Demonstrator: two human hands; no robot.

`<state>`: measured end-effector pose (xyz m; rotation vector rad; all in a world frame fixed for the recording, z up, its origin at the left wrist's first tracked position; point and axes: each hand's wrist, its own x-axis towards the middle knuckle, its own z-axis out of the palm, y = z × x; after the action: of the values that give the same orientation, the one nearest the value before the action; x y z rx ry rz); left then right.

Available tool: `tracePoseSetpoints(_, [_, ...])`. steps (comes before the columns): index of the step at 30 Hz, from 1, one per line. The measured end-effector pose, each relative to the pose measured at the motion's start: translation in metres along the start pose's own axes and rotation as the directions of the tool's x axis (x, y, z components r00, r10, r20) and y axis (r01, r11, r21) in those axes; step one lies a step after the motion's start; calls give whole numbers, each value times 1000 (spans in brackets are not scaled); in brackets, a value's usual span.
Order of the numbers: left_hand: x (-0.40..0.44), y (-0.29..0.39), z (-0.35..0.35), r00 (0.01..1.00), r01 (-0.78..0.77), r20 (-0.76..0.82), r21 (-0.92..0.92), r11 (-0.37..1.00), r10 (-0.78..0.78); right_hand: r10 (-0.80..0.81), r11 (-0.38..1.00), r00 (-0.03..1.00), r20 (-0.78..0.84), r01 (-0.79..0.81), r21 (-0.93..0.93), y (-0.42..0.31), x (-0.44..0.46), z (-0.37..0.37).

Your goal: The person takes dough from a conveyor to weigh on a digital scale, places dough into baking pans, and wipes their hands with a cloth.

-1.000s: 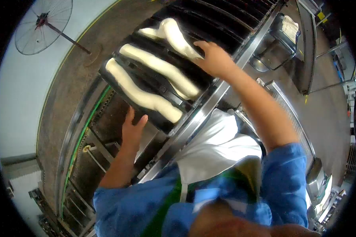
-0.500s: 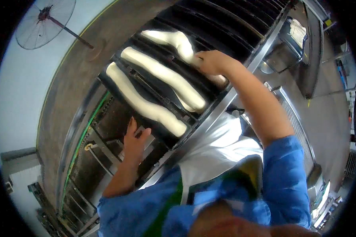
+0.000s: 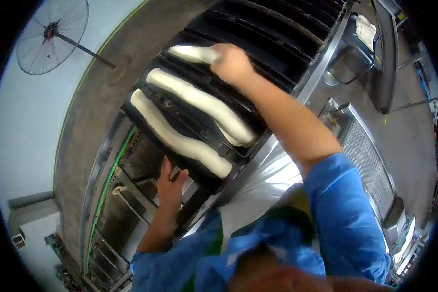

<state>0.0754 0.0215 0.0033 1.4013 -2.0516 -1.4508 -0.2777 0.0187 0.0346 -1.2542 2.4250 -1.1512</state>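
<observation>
Three dough strips (image 3: 199,100): pale, long and slightly wavy, lying side by side along the black troughed bed (image 3: 282,61) and slanting from upper left to lower right.
Near strip (image 3: 173,130): lowest of the three, close to the bed's lower left edge; its full length is exposed.
Middle strip (image 3: 184,88): between the other two and apart from both; a thinner pale flap shows beneath its lower edge, toward the right end.
Far strip (image 3: 190,53): uppermost, with a tapered left end; only this left portion is visible, the rest being covered by the right hand.
Right hand (image 3: 232,63): on the far strip, fingers bent over the dough; whether they grip or merely press cannot be told, since the fingertips are hidden.
Left hand (image 3: 172,189): empty, thumb and fingers spread, just outside the bed's lower left edge beside the near strip; contact with the edge cannot be judged.
Metal rail (image 3: 320,73): bright border along the bed's right side, between the troughs and the person.
Clothing: blue sleeves (image 3: 343,194) and a white apron (image 3: 260,192).
Surroundings: a standing fan (image 3: 50,32) at upper left; a perforated metal panel (image 3: 367,163) at right.
</observation>
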Motion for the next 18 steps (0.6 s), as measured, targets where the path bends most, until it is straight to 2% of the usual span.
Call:
tracePoseSetpoints(1, [0,-1,-2,1000,-4,-1,77,997,4,2,1000,1000,0,-2,3,-3,-1,-9])
tracePoseSetpoints(2, [1,-2,-3,1000,-8,1,153,988,8,9,987,999,47,-16,160,-5,-1,-19])
tracePoseSetpoints(3, [-1,0,-4,1000,-8,2,152,988,8,4,950,995,95,-34,309,-4,-2,-25])
tracePoseSetpoints(4, [-4,2,-3,999,50,-10,85,995,-49,-31,934,973,229,-54,352,3,3,-27])
tracePoseSetpoints(5, [-8,3,-1,994,112,-18,17,994,-112,-33,937,970,240,-54,346,11,14,-22])
tracePoseSetpoints(7, [-9,-1,-6,996,86,16,13,996,-87,-74,990,857,510,125,-66,26,29,-12])
tracePoseSetpoints(8, [-6,0,-8,998,40,40,4,999,-40,119,983,813,570,-18,-181,4,24,-16])
tracePoseSetpoints(9, [-5,5,-8,999,33,36,10,999,-33,1,928,760,650,242,-284,-4,25,-8])
tracePoseSetpoints(11, [-9,19,-6,997,70,10,89,994,-71,247,912,887,391,-76,-403,-36,8,-6])
tracePoseSetpoints(12, [-8,18,-6,997,71,16,93,993,-73,253,912,885,390,-83,-402,-37,10,1])
tracePoseSetpoints(14, [-7,12,-6,998,65,21,-15,998,-65,73,894,990,123,-10,-448,-34,12,12])
tracePoseSetpoints(15, [-8,9,-7,997,67,24,-11,998,-67,78,895,989,123,-15,-446,-31,12,13])
tracePoseSetpoints(17, [-6,6,-7,999,31,15,59,998,-32,203,933,903,378,-61,-355,-26,18,8])
tracePoseSetpoints(18, [-4,4,-7,999,27,16,60,998,-28,203,933,905,374,-63,-355,-20,21,8])
